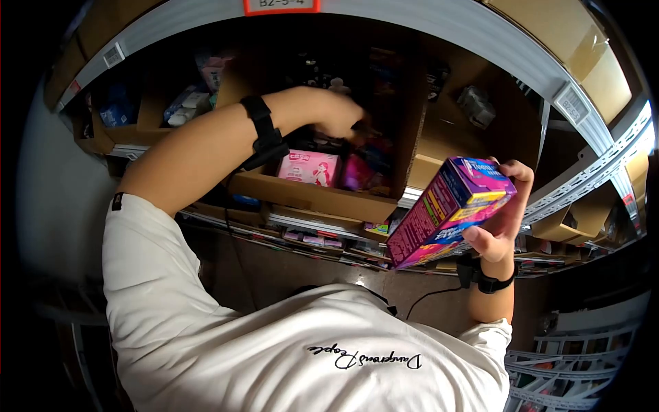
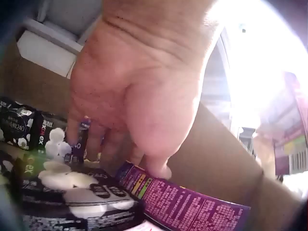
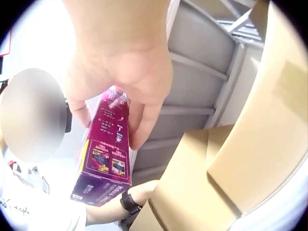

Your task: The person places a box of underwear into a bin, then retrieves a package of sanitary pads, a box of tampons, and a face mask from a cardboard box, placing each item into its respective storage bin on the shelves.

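My right hand (image 1: 504,213) holds a tall purple and pink cardboard box (image 1: 429,220), thumb on one side and fingers on the other. It is tilted outside the open carton; the right wrist view shows its purple side (image 3: 108,134). My left hand (image 1: 336,113) is inside the carton (image 1: 316,196). In the left wrist view its fingers spread downward and its thumb is at the top edge of another purple box (image 2: 187,204). Black packs with white flowers (image 2: 77,192) lie beside it, hiding the fingertips. A pink pack (image 1: 309,168) sits at the carton's near side.
The carton stands on a metal shelf with an orange-framed label (image 1: 281,5) above. Another carton (image 1: 429,165) with a clear-wrapped item (image 1: 476,106) adjoins it on the right. More cartons with packs (image 1: 189,103) stand at left. A shelf upright (image 1: 597,182) curves along the right.
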Action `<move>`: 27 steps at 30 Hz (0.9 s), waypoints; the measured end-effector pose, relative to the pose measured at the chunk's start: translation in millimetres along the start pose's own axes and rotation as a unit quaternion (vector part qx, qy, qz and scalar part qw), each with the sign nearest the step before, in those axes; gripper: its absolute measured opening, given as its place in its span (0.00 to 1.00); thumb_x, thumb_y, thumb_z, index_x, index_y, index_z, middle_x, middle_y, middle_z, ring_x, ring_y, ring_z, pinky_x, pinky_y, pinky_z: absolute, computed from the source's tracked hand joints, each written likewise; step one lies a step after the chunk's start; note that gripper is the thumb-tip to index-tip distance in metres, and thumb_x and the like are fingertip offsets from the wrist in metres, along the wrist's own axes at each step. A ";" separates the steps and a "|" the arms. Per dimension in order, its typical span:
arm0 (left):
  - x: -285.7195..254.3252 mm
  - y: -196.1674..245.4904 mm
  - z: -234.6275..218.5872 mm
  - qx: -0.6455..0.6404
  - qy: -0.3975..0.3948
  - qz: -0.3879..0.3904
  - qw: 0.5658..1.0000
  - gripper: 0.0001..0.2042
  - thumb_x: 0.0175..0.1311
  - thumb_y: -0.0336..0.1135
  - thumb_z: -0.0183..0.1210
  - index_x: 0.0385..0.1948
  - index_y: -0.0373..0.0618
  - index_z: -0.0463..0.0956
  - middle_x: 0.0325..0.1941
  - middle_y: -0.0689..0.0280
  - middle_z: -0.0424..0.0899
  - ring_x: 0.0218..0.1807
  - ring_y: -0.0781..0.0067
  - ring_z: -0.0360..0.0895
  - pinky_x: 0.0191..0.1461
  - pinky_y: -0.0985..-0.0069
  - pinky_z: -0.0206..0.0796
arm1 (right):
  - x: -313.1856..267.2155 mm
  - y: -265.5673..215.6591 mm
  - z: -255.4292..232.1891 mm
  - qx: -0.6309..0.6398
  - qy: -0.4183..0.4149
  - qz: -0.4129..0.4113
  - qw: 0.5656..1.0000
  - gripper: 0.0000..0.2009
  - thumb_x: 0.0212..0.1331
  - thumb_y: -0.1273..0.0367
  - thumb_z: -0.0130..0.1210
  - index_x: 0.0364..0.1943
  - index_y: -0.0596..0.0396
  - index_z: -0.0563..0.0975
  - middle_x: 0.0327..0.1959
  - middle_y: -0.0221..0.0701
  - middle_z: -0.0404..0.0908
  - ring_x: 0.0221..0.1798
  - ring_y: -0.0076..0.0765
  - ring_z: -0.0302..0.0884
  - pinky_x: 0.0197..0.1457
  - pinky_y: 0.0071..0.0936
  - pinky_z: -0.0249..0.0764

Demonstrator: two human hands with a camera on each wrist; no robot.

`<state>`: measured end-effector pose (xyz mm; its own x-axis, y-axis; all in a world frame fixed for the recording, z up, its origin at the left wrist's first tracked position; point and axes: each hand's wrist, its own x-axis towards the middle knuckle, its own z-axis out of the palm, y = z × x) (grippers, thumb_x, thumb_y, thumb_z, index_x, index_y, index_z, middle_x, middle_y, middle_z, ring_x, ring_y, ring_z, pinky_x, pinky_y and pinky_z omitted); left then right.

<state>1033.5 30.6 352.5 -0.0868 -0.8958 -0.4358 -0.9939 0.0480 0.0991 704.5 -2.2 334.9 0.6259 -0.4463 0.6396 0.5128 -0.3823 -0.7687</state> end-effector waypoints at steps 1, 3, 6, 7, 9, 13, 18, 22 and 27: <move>2.6 3.8 6.5 0.061 0.004 0.011 0.998 0.31 0.64 0.56 0.58 0.67 0.54 0.67 0.58 0.49 0.79 0.61 0.46 0.74 0.62 0.58 0.68 | -3.8 -3.5 -11.5 -0.027 -0.001 -0.002 1.000 0.44 0.38 0.69 0.73 0.60 0.52 0.55 0.59 0.38 0.63 0.63 0.37 0.69 0.66 0.33 0.66; 5.8 6.7 8.8 0.086 -0.007 -0.011 0.996 0.32 0.64 0.57 0.58 0.68 0.55 0.66 0.60 0.48 0.78 0.61 0.46 0.74 0.63 0.59 0.67 | -7.7 -15.2 -21.5 -0.022 -0.012 0.008 1.000 0.43 0.39 0.70 0.73 0.59 0.52 0.55 0.56 0.42 0.67 0.59 0.38 0.73 0.65 0.32 0.68; 10.9 9.2 3.2 0.097 -0.038 -0.042 0.994 0.33 0.64 0.58 0.58 0.68 0.54 0.66 0.62 0.48 0.76 0.62 0.46 0.73 0.63 0.60 0.67 | -13.6 -21.9 -39.0 -0.020 -0.026 0.010 0.999 0.42 0.39 0.71 0.73 0.58 0.52 0.56 0.54 0.44 0.69 0.58 0.39 0.75 0.63 0.32 0.70; 11.0 11.8 0.3 0.106 -0.065 -0.069 0.990 0.33 0.64 0.58 0.57 0.68 0.52 0.66 0.63 0.47 0.75 0.62 0.47 0.73 0.64 0.60 0.67 | -13.3 -23.4 -44.0 -0.015 -0.035 0.014 0.999 0.41 0.39 0.71 0.73 0.57 0.52 0.56 0.54 0.45 0.70 0.58 0.39 0.75 0.62 0.32 0.71; -2.7 22.1 -19.2 0.077 -0.035 -0.063 0.994 0.34 0.64 0.58 0.58 0.68 0.49 0.65 0.63 0.47 0.74 0.63 0.47 0.73 0.64 0.61 0.67 | -13.3 -24.3 -51.9 -0.012 -0.047 0.008 0.999 0.41 0.39 0.71 0.74 0.56 0.53 0.56 0.53 0.43 0.68 0.59 0.41 0.75 0.62 0.33 0.72; 1.1 2.3 -46.3 0.009 0.140 -0.048 0.989 0.31 0.65 0.52 0.60 0.67 0.47 0.66 0.69 0.49 0.68 0.65 0.47 0.70 0.65 0.58 0.66 | -9.6 -28.0 -73.4 -0.044 -0.089 0.025 0.995 0.40 0.40 0.72 0.75 0.55 0.54 0.57 0.53 0.40 0.66 0.60 0.42 0.74 0.61 0.34 0.73; 40.3 -51.9 -46.0 0.046 0.232 -0.022 0.971 0.29 0.62 0.45 0.63 0.66 0.52 0.68 0.69 0.51 0.68 0.66 0.47 0.69 0.66 0.57 0.66 | 2.8 -38.2 -64.8 -0.092 -0.134 -0.036 0.986 0.39 0.40 0.74 0.75 0.52 0.55 0.57 0.48 0.45 0.69 0.53 0.44 0.76 0.56 0.36 0.75; 60.9 -58.7 -61.7 0.155 0.228 0.056 0.960 0.29 0.60 0.41 0.65 0.65 0.55 0.69 0.69 0.54 0.69 0.65 0.47 0.70 0.66 0.57 0.67 | 35.8 -58.6 -39.7 -0.183 -0.188 -0.187 0.947 0.38 0.39 0.75 0.77 0.49 0.54 0.57 0.41 0.59 0.73 0.43 0.46 0.79 0.44 0.34 0.79; 84.0 -70.6 -68.0 0.178 0.151 0.041 0.972 0.28 0.58 0.39 0.67 0.64 0.57 0.72 0.65 0.55 0.74 0.62 0.49 0.73 0.65 0.58 0.67 | 71.3 -74.1 3.4 -0.309 -0.214 -0.279 0.884 0.38 0.41 0.69 0.78 0.47 0.49 0.57 0.43 0.59 0.75 0.47 0.50 0.82 0.42 0.32 0.82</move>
<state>1101.0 -78.1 369.6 -0.1952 -0.9689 -0.1523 -0.9500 0.2254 -0.2163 713.1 -3.0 437.5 0.6098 0.2477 0.7528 0.4763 -0.8738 -0.0983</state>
